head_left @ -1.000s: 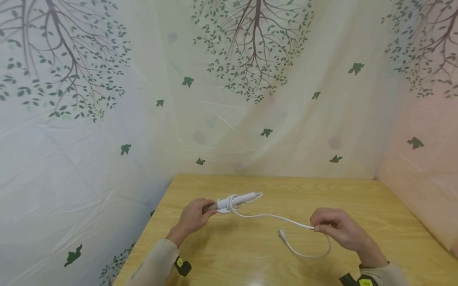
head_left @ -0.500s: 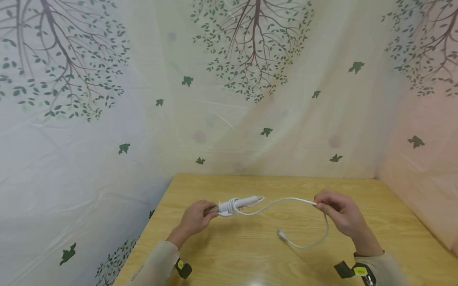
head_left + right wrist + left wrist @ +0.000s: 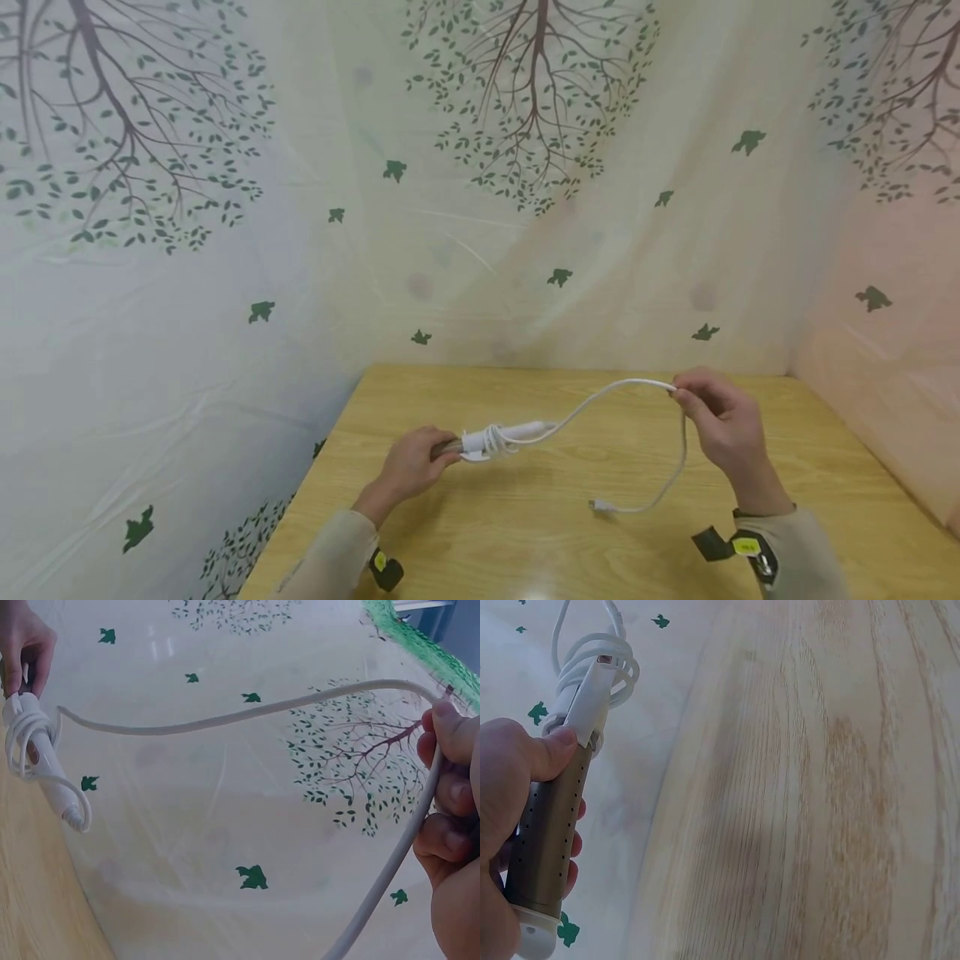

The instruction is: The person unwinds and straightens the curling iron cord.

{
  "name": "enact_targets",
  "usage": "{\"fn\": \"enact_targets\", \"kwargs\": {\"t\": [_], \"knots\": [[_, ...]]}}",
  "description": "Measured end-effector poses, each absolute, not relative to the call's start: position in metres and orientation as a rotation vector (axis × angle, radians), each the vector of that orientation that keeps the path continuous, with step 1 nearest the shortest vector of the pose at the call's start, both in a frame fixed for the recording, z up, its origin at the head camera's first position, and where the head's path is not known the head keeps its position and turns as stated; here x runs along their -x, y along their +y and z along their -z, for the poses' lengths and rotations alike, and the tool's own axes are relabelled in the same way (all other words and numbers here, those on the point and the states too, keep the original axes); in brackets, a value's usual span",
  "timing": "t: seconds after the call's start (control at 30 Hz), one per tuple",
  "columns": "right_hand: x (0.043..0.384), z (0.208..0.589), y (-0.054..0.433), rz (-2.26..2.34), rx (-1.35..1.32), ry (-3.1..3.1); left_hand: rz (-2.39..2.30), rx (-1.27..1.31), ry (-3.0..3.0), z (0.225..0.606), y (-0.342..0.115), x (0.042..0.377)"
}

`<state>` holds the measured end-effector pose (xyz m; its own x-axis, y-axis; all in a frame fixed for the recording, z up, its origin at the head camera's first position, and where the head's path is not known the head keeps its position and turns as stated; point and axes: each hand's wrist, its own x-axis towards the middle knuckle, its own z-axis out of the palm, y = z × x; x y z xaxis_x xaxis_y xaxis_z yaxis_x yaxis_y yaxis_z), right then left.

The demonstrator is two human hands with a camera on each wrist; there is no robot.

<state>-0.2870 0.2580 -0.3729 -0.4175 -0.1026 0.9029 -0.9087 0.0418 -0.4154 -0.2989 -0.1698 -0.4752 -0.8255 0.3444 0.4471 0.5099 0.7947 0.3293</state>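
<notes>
My left hand (image 3: 411,462) grips a curling iron (image 3: 474,442) by its bronze barrel, which has rows of small holes in the left wrist view. The white handle points away to the right. Several loops of white power cord (image 3: 622,671) are wound round the handle near the clamp lever (image 3: 591,701). My right hand (image 3: 723,425) pinches the cord between thumb and fingers, higher than the iron. From the handle, a length of cord (image 3: 225,720) arches up to those fingers. Below them the free end hangs in a curve down to the plug (image 3: 600,506), low over the table.
A wooden table (image 3: 525,550) lies under both hands. Behind it and at both sides hangs a pale sheet (image 3: 480,283) printed with trees and green birds. Each wrist wears a black strap device (image 3: 750,546).
My right hand has risen with the cord, so the stretch to the handle now arches high. The plug end has swung slightly. The left hand and curling iron have barely moved.
</notes>
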Motion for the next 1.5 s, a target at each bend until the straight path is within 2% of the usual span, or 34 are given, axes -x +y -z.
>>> {"fn": "enact_targets", "kwargs": {"t": [0.27,0.67,0.9,1.13,1.33,1.5], "knots": [[0.292,0.364,0.249,-1.442,-0.643,-1.707,0.666,0.69,-2.622,0.478,-0.168,0.298],[0.322,0.367,0.247,-1.565,-0.135,-1.68,0.692,0.707,-2.637,0.475,-0.167,0.293],[0.343,0.382,0.259,-1.507,0.107,-1.727,0.691,0.725,-2.603,0.475,-0.167,0.292],[0.352,0.405,0.273,-1.512,0.29,-1.826,0.702,0.759,-2.598,0.477,-0.168,0.289],[0.355,0.427,0.287,-1.7,0.458,-1.833,0.729,0.795,-2.592,0.477,-0.168,0.286],[0.358,0.443,0.297,-1.601,0.531,-1.974,0.753,0.787,-2.608,0.476,-0.167,0.284]]}}
